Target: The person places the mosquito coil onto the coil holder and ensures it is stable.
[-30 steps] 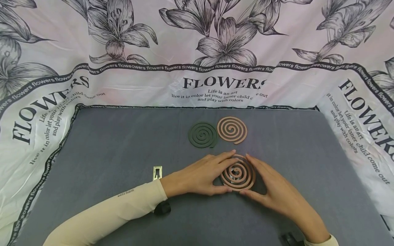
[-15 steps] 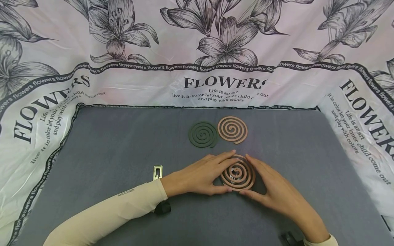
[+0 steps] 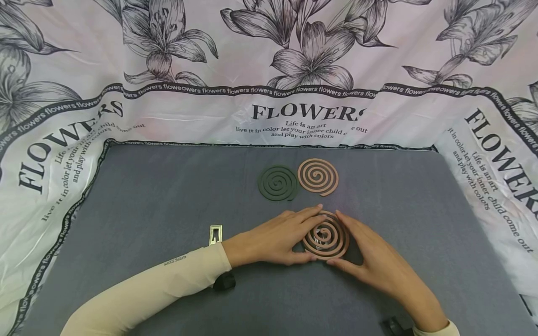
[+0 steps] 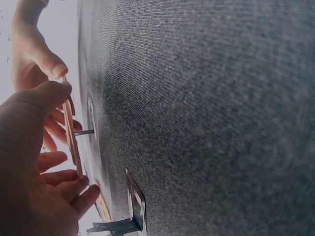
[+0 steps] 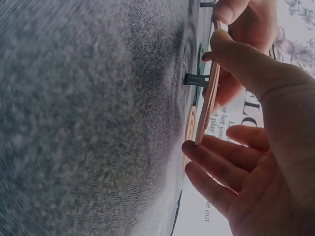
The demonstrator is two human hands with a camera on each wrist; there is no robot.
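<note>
Both hands hold a brown mosquito coil (image 3: 325,234) level, close over the grey table. My left hand (image 3: 275,239) grips its left edge, thumb at the near rim and fingers at the far side. My right hand (image 3: 380,256) grips the opposite edge in the same way, thumb near and fingertips far. Beneath the coil, a small metal coil stand (image 5: 197,79) rises from its flat base on the table, its upright reaching the coil's underside in the right wrist view. Parts of that stand show through the spiral gaps in the head view.
Behind the hands, a green mosquito coil (image 3: 277,183) and a tan one (image 3: 318,176) lie flat side by side. A second metal stand (image 3: 215,234) sits beside the left wrist. Flower-printed cloth (image 3: 189,114) borders the table at the back and sides.
</note>
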